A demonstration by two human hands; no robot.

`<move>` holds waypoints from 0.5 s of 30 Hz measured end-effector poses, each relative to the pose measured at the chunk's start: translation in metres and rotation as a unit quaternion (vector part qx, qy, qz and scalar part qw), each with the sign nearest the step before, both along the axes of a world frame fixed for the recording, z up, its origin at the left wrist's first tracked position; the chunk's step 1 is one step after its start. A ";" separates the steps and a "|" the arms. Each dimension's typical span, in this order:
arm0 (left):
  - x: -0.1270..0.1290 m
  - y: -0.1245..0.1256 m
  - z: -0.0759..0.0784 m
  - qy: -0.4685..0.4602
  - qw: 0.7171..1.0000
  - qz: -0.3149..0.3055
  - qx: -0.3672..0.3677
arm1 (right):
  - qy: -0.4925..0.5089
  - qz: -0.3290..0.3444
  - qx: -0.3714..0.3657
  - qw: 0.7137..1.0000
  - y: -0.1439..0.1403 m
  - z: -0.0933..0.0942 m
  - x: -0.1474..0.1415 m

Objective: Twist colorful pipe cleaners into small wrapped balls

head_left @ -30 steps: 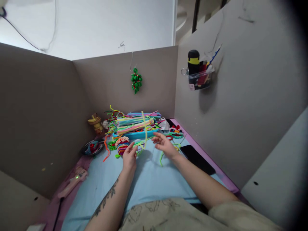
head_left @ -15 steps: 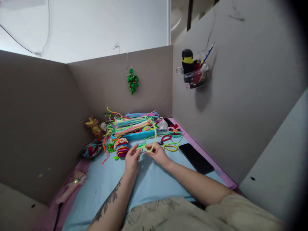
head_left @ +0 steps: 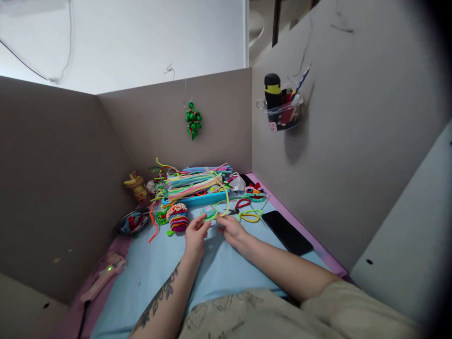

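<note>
Grey partition panels (head_left: 148, 127) enclose the worktop (head_left: 334, 264) on three sides in the head view, with a light blue cloth (head_left: 151, 287) over most of its surface and pink showing along the edges. On the back panel hangs a green ornament (head_left: 193, 122) dotted with red. A clear plastic bin (head_left: 284, 117) is fixed to the right panel, holding a black bottle with a yellow band (head_left: 272, 92) and a slim blue stick (head_left: 302, 82), among other items.

Near the middle of the cloth, between the two hands, is a small rounded piece in turquoise, pink and green (head_left: 209, 212). The left hand (head_left: 195, 238) has thumb and fingers brought together at the piece's left edge. The right hand (head_left: 235, 234) pinches at its right edge, where a pale yellow pipe cleaner (head_left: 227, 200) curves upward from the fingers; exactly what lies between those fingertips is too small to tell.

Behind the hands, bundles of pastel pipe cleaners (head_left: 194, 183) are heaped over a blue tray (head_left: 208, 199). Left of the piece sits a striped, peach-topped bundle (head_left: 178, 220), then an orange pipe cleaner (head_left: 153, 223) and a dark dish (head_left: 118, 227) with red and blue bits. Scissors with red and yellow handles (head_left: 250, 219) lie just right of the piece, near a black phone (head_left: 287, 231). A pink glue gun (head_left: 102, 280) with a green light rests at the left edge.
</note>
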State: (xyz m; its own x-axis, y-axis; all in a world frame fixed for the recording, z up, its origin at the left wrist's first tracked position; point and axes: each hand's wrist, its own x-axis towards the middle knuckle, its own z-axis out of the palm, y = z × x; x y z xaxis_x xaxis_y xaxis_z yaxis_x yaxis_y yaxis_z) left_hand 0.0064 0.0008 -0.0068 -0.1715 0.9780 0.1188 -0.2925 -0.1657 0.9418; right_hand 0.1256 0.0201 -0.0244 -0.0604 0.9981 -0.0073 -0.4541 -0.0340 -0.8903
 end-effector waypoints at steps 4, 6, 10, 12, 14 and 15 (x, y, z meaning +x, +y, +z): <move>0.000 0.002 -0.005 -0.008 1.000 -0.026 -0.003 | 0.026 -0.006 -0.010 1.000 0.000 -0.001 0.001; 0.000 0.003 -0.007 -0.011 0.999 -0.034 0.001 | 0.012 -0.016 0.015 1.000 0.001 0.001 0.002; -0.001 0.004 -0.006 -0.022 0.999 -0.037 0.009 | -0.017 -0.041 0.046 0.998 -0.001 0.007 0.004; -0.001 0.004 -0.004 -0.023 0.999 -0.030 0.005 | -0.035 -0.069 0.056 0.995 -0.002 0.009 0.005; -0.001 0.003 -0.001 -0.026 0.999 -0.022 -0.003 | -0.048 -0.100 0.060 0.992 -0.004 0.010 0.005; -0.002 0.003 0.000 -0.031 0.999 -0.021 -0.007 | -0.051 -0.108 0.061 0.991 -0.004 0.010 0.006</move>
State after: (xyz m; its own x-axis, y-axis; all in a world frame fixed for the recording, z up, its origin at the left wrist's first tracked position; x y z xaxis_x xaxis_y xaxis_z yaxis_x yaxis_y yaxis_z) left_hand 0.0047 0.0035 -0.0068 -0.1371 0.9859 0.0958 -0.3562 -0.1393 0.9240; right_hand 0.1318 0.0161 -0.0146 0.1495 0.9816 0.1185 -0.3474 0.1643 -0.9232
